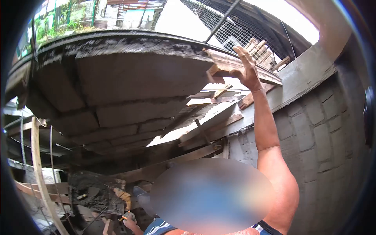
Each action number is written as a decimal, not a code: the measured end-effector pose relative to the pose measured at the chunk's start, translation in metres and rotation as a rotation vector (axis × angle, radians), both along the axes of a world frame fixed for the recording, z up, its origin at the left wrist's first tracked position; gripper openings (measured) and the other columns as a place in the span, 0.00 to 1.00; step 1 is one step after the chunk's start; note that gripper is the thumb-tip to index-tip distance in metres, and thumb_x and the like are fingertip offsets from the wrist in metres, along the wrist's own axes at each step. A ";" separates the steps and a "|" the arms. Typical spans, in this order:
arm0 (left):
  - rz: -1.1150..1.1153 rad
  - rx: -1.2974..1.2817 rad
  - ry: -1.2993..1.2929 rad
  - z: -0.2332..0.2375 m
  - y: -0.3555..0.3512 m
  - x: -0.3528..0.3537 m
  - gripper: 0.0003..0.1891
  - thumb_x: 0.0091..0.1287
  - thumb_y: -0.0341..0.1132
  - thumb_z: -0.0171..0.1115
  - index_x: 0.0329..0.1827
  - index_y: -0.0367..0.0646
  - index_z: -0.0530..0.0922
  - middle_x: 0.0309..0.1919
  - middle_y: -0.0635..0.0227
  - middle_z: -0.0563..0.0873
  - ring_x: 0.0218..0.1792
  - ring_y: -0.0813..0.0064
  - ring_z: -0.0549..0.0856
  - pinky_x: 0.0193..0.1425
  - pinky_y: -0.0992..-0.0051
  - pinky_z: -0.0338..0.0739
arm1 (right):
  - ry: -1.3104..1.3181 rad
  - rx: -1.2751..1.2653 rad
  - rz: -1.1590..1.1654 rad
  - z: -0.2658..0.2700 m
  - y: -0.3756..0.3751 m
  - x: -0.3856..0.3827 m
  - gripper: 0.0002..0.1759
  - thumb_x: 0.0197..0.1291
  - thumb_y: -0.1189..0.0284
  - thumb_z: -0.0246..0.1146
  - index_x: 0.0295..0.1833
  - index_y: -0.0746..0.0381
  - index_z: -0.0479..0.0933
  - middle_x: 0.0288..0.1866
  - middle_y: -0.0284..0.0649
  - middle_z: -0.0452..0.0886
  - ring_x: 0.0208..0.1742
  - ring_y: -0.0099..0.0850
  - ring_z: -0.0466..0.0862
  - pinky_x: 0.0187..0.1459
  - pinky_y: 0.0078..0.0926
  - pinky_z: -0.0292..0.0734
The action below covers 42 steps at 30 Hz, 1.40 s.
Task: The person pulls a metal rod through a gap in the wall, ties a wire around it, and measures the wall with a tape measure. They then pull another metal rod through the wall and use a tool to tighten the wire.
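My right hand is raised at the upper right with its fingers stretched up and the thumb apart. It is open and overlaps a wooden plank along the top of the block wall. Low on the left, my left hand is closed around a small thing with a grey part and an orange part, which I cannot make out. Just above that hand is a yellow-orange object, beside a board heaped with wet grey mortar.
A grey block wall with a rough top edge spans the upper left. Another block wall rises on the right. An upright wooden post and thin rebar stand at left. Behind is wire mesh. A blurred patch covers the lower middle.
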<state>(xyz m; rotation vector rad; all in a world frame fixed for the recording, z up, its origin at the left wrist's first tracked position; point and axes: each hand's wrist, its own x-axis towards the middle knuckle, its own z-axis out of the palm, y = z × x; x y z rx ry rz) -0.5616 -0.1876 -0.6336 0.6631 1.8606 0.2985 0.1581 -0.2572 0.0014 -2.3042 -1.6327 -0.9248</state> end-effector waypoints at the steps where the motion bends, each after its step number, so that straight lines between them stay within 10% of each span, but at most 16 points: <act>1: -0.006 0.098 -0.058 0.004 0.006 0.003 0.22 0.53 0.35 0.69 0.47 0.32 0.73 0.33 0.58 0.80 0.21 0.61 0.79 0.15 0.68 0.74 | 0.096 -0.063 -0.063 -0.002 -0.009 0.012 0.59 0.47 0.25 0.61 0.76 0.55 0.66 0.76 0.52 0.67 0.78 0.50 0.64 0.74 0.50 0.58; 5: -0.092 0.187 -0.010 0.048 0.038 0.028 0.21 0.55 0.28 0.68 0.51 0.35 0.74 0.39 0.58 0.82 0.29 0.67 0.84 0.16 0.74 0.75 | 0.191 -0.270 -0.199 0.010 -0.024 0.030 0.70 0.33 0.33 0.76 0.82 0.48 0.54 0.81 0.53 0.58 0.82 0.53 0.53 0.77 0.64 0.43; 13: -0.307 0.339 -0.473 0.215 0.054 0.188 0.21 0.54 0.30 0.68 0.52 0.36 0.77 0.39 0.62 0.82 0.34 0.72 0.84 0.32 0.74 0.80 | 0.454 -0.328 0.017 0.031 -0.018 0.046 0.69 0.33 0.45 0.80 0.81 0.53 0.54 0.77 0.55 0.65 0.79 0.51 0.62 0.78 0.57 0.49; 22: -0.638 0.466 -0.406 0.239 0.025 0.285 0.27 0.48 0.41 0.73 0.50 0.36 0.81 0.38 0.62 0.84 0.39 0.71 0.84 0.46 0.72 0.79 | 0.337 -0.255 0.073 0.025 -0.024 0.052 0.55 0.41 0.50 0.78 0.76 0.55 0.63 0.71 0.53 0.71 0.75 0.48 0.67 0.75 0.53 0.52; 30: -0.708 0.329 -0.733 0.351 0.010 0.356 0.23 0.52 0.32 0.70 0.53 0.34 0.79 0.45 0.63 0.87 0.45 0.71 0.86 0.54 0.73 0.79 | 0.236 -0.021 0.096 0.032 -0.034 0.065 0.69 0.40 0.19 0.57 0.80 0.55 0.58 0.73 0.58 0.69 0.74 0.54 0.69 0.74 0.59 0.57; 36: -0.824 0.502 -1.090 0.503 -0.003 0.435 0.24 0.52 0.28 0.68 0.55 0.38 0.77 0.45 0.63 0.86 0.48 0.72 0.86 0.58 0.71 0.79 | 0.984 -0.116 0.649 0.033 -0.089 -0.021 0.51 0.45 0.41 0.77 0.69 0.60 0.72 0.60 0.48 0.80 0.66 0.43 0.77 0.65 0.47 0.71; 40: -0.857 0.753 -1.183 0.578 -0.015 0.506 0.25 0.63 0.31 0.68 0.63 0.38 0.73 0.54 0.63 0.81 0.54 0.73 0.81 0.61 0.70 0.77 | 0.497 -0.083 0.539 0.008 -0.104 -0.068 0.56 0.44 0.43 0.78 0.77 0.53 0.63 0.73 0.52 0.67 0.70 0.54 0.71 0.68 0.52 0.66; 42: -0.882 0.700 -1.194 0.625 -0.045 0.537 0.29 0.69 0.36 0.67 0.70 0.37 0.67 0.61 0.61 0.76 0.60 0.71 0.78 0.64 0.70 0.74 | 0.717 0.040 0.446 0.009 -0.108 -0.068 0.53 0.49 0.53 0.78 0.78 0.56 0.61 0.74 0.57 0.64 0.71 0.59 0.69 0.70 0.54 0.64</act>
